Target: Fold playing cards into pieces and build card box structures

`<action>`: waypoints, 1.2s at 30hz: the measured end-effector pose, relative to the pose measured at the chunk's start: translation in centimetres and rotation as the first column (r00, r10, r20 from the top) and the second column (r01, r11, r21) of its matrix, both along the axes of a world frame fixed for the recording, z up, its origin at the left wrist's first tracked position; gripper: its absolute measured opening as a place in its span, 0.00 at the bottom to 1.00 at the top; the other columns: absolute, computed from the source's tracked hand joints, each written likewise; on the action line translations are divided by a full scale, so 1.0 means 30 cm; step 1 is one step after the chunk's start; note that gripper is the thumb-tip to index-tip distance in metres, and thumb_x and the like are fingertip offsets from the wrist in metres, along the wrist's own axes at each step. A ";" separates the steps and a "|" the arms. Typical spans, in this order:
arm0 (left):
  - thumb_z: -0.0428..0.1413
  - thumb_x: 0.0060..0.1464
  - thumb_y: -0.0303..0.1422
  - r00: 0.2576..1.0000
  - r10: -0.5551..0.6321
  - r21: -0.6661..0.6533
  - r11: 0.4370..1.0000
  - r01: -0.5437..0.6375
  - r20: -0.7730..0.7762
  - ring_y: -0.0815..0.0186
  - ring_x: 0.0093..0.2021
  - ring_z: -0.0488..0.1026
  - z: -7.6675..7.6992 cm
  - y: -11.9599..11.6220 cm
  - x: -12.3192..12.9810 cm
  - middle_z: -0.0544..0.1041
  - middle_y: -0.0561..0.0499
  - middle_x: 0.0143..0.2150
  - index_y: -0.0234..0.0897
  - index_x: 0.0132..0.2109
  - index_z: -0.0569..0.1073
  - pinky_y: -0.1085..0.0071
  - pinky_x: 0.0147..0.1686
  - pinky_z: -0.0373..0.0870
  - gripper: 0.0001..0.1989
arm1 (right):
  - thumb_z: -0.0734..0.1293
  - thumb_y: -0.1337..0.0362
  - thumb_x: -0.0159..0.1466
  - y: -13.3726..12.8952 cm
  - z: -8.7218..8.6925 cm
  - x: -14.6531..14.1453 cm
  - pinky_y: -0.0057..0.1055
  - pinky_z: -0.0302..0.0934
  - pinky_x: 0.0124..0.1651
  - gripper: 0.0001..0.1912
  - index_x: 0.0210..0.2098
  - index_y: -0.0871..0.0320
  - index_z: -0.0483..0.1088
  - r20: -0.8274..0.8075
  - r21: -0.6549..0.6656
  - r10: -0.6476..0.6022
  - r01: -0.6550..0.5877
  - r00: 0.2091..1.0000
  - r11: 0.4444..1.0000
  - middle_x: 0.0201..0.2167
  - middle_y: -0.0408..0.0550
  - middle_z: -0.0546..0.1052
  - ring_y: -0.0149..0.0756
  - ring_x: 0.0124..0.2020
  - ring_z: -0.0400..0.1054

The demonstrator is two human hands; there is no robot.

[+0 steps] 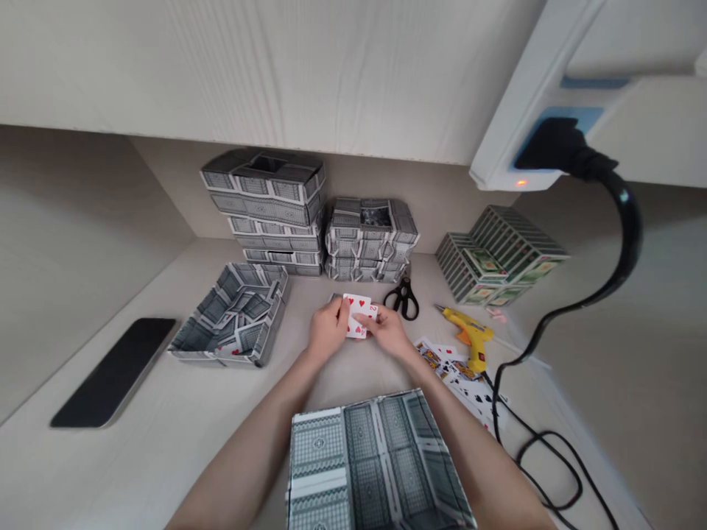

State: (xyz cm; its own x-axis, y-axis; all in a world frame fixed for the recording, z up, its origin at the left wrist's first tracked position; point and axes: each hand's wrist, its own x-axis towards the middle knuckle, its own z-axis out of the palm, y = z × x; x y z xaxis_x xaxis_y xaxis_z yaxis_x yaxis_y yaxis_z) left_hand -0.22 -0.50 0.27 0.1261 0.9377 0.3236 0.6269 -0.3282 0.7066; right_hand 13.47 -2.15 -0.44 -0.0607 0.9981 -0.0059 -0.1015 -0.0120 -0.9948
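Note:
Both of my hands meet near the middle of the desk around a few playing cards (358,303) with red hearts facing me. My left hand (327,328) pinches the left side of the heart cards. At their right side, the thumb and fingers of my right hand (389,331) grip a card marked 2. How many cards overlap there, I cannot tell. Between my forearms stands a large box (364,449) made of grey-backed playing cards. Just right of my right hand lie black-handled scissors (403,298).
An open card-built tray (270,331) with loose cards and a black phone (115,372) lie left. Card-built boxes (281,235) are stacked behind. A yellow glue gun (467,331) rests by scattered cards (475,394), near green card packs (513,243). A black cable (552,316) hangs from a power strip (519,147).

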 end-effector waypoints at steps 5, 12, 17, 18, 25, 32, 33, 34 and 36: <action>0.39 0.57 0.40 0.998 0.048 0.000 0.999 -0.048 0.026 0.71 0.20 0.60 -0.001 -0.005 0.004 0.65 0.53 0.19 0.36 0.26 0.64 0.75 0.22 0.51 0.18 | 0.71 0.56 0.45 -0.001 0.000 0.003 0.29 0.64 0.25 0.15 0.26 0.60 0.70 0.030 0.003 0.019 -0.020 0.999 1.000 0.21 0.43 0.75 0.32 0.21 0.67; 0.39 0.56 0.43 0.982 0.092 -0.058 0.995 -0.083 0.164 0.72 0.19 0.58 -0.005 0.011 0.006 0.62 0.54 0.17 0.35 0.21 0.63 0.75 0.20 0.51 0.22 | 0.70 0.55 0.46 -0.003 0.005 0.012 0.30 0.64 0.30 0.15 0.29 0.60 0.73 0.081 0.078 0.059 -0.065 0.995 0.995 0.24 0.44 0.76 0.34 0.26 0.68; 0.44 0.51 0.48 0.921 0.052 -0.173 0.985 0.017 0.386 0.74 0.20 0.56 -0.013 0.037 0.001 0.61 0.55 0.17 0.34 0.20 0.63 0.77 0.19 0.53 0.23 | 0.69 0.53 0.47 0.007 0.000 0.019 0.29 0.63 0.26 0.17 0.30 0.60 0.72 0.043 0.046 0.017 -0.019 0.999 0.999 0.23 0.45 0.76 0.33 0.23 0.67; 0.45 0.50 0.49 0.893 0.043 -0.206 0.977 0.056 0.448 0.74 0.20 0.56 -0.014 0.043 -0.001 0.61 0.55 0.18 0.34 0.21 0.63 0.77 0.19 0.54 0.23 | 0.69 0.53 0.46 0.010 -0.001 0.020 0.29 0.63 0.25 0.18 0.30 0.60 0.72 0.029 0.034 0.001 -0.002 1.000 0.999 0.22 0.45 0.75 0.33 0.22 0.66; 0.51 0.44 0.49 0.732 -0.033 -0.310 0.892 0.329 0.681 0.73 0.21 0.60 0.000 0.060 -0.023 0.62 0.56 0.20 0.33 0.27 0.67 0.77 0.21 0.59 0.20 | 0.70 0.53 0.46 0.014 0.008 0.030 0.28 0.61 0.22 0.18 0.30 0.61 0.72 -0.014 0.037 -0.087 0.088 0.996 0.995 0.22 0.45 0.75 0.31 0.20 0.65; 0.50 0.47 0.45 0.843 -0.146 -0.226 0.927 0.300 0.518 0.72 0.25 0.61 -0.003 0.063 -0.029 0.67 0.54 0.23 0.33 0.28 0.68 0.77 0.25 0.59 0.17 | 0.70 0.52 0.46 0.014 0.006 0.031 0.28 0.61 0.22 0.19 0.30 0.61 0.72 -0.020 0.036 -0.102 0.102 0.995 0.994 0.22 0.45 0.75 0.31 0.20 0.65; 0.49 0.47 0.44 0.846 -0.151 -0.219 0.929 0.298 0.511 0.72 0.25 0.61 -0.004 0.063 -0.028 0.67 0.54 0.23 0.33 0.28 0.68 0.77 0.25 0.59 0.17 | 0.69 0.52 0.46 0.014 0.006 0.031 0.28 0.61 0.22 0.19 0.30 0.61 0.72 -0.019 0.035 -0.102 0.103 0.995 0.994 0.22 0.45 0.75 0.31 0.20 0.64; 0.49 0.48 0.44 0.847 -0.152 -0.214 0.931 0.296 0.509 0.72 0.25 0.61 -0.006 0.064 -0.028 0.67 0.54 0.23 0.33 0.28 0.68 0.77 0.25 0.59 0.16 | 0.69 0.52 0.46 0.014 0.006 0.032 0.28 0.61 0.22 0.19 0.30 0.61 0.72 -0.018 0.036 -0.101 0.102 0.995 0.994 0.22 0.45 0.75 0.31 0.20 0.64; 0.50 0.48 0.43 0.847 -0.153 -0.207 0.933 0.293 0.510 0.72 0.24 0.61 -0.008 0.064 -0.028 0.67 0.54 0.23 0.33 0.28 0.68 0.77 0.24 0.59 0.16 | 0.69 0.52 0.47 0.014 0.006 0.034 0.28 0.61 0.22 0.18 0.29 0.60 0.72 -0.016 0.041 -0.103 0.103 0.995 0.994 0.21 0.45 0.75 0.31 0.19 0.64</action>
